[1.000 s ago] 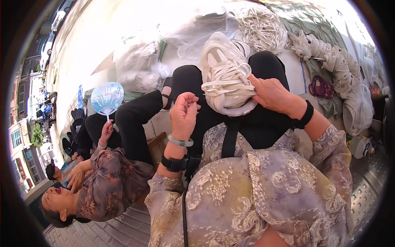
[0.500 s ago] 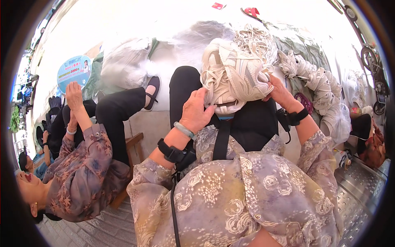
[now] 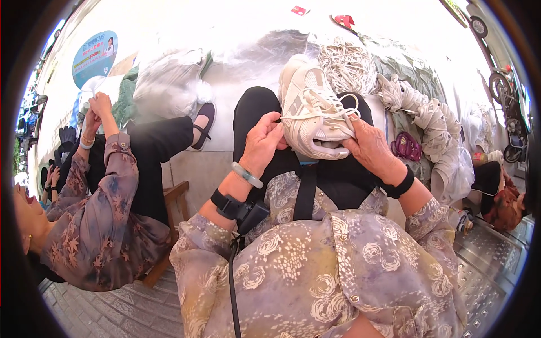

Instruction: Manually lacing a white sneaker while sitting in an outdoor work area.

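A cream-white sneaker point(image 3: 311, 107) with loose, pale laces rests over my lap, its toe pointing away and its heel toward me. My right hand point(image 3: 371, 147) grips its heel end, with the thumb near the laces. At the shoe's left side, my left hand point(image 3: 262, 141) is closed, thumb and fingertips pinched together by the edge. What sits between those fingertips, if anything, is too small to make out. Another pale shoe edge point(image 3: 289, 72) shows behind the sneaker, mostly hidden by it.
Beyond my knees lie a heap of white laces point(image 3: 347, 66) and bundled white shoes point(image 3: 437, 127). A purple item point(image 3: 406, 146) is near my right knee. Plastic-wrapped bundles point(image 3: 169, 84) stand ahead left. A seated person point(image 3: 107, 214) is close on my left, with a round blue fan point(image 3: 94, 59) beyond.
The sneaker has turned upright, laces now showing on top. My right hand has moved nearer to me, onto its heel end. My left fingers have closed together beside it.
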